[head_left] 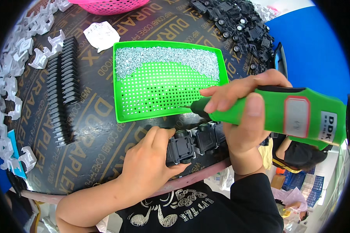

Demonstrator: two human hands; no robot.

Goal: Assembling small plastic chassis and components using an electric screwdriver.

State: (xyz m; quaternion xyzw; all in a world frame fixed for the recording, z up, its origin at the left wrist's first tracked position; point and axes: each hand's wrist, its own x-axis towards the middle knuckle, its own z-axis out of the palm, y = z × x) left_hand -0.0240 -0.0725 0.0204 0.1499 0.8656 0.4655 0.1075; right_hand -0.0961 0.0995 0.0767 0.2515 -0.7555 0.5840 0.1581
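Note:
My right hand (243, 112) is wrapped round a green electric screwdriver (274, 108). Its thin bit points left, over the near right part of a green perforated tray (118, 103). Small silvery screws (167, 55) are heaped along the far side of that tray. Below the tray, my left hand (146, 161) grips a black plastic toy car part (180, 148) between thumb and fingers, near the table's front edge. More black car parts (206, 138) stand in a row to its right, partly hidden behind my right hand.
Two rows of stacked black parts (56, 101) stand at left, with grey-white plastic pieces (15, 58) beyond. Black wheeled pieces (237, 29) are piled at far right. A pink basket (109, 7) and crumpled paper (101, 36) lie at the back. Another person (299, 153) is at right.

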